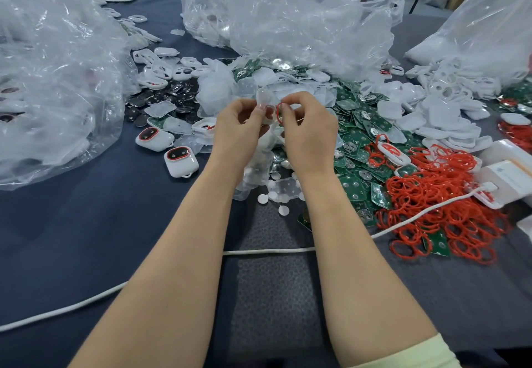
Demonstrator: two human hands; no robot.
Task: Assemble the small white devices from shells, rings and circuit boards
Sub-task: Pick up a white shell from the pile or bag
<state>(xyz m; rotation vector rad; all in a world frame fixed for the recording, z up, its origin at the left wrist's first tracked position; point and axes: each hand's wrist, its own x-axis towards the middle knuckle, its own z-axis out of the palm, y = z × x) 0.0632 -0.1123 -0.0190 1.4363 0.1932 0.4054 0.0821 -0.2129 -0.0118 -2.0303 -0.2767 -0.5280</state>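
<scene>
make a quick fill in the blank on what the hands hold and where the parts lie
The right hand pinches a ____ ring.
The left hand grips a pale plastic part; the circuit boards nearby are ____.
Two finished devices lie to the ____ of both hands.
The heap of loose rings lies on the person's ____.
Missing: red, green, left, right.

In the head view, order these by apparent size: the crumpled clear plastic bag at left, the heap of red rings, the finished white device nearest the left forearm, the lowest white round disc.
1. crumpled clear plastic bag
2. heap of red rings
3. finished white device
4. white round disc
All differ clearly.
</scene>
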